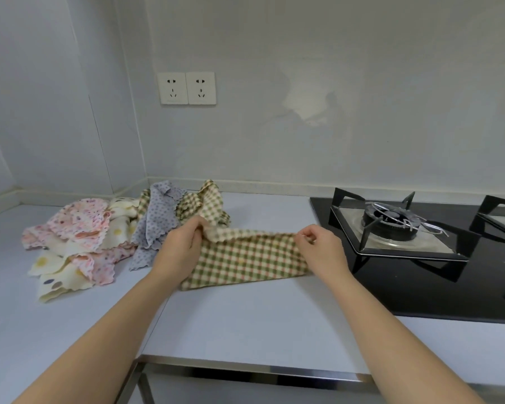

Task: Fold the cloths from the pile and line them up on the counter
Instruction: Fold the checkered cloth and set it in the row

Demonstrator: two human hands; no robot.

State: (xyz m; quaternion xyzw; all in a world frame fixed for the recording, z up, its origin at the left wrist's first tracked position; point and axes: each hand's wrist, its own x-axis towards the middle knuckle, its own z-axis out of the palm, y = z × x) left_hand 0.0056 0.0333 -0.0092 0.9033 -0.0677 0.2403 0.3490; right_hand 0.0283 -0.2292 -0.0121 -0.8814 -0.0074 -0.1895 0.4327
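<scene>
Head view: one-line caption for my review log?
Left hand and right hand pinch a green checked cloth on the counter, between the cloth pile and gas stove.

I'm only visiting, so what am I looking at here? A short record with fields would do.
place: counter, wall sockets behind
left hand: pinches checked cloth at its upper left corner
right hand: pinches its upper right corner
cloth state: stretched between hands, lower edge on counter
pile: crumpled cloths, left of hands
stove: right of hands
folded cloths: none seen
</scene>
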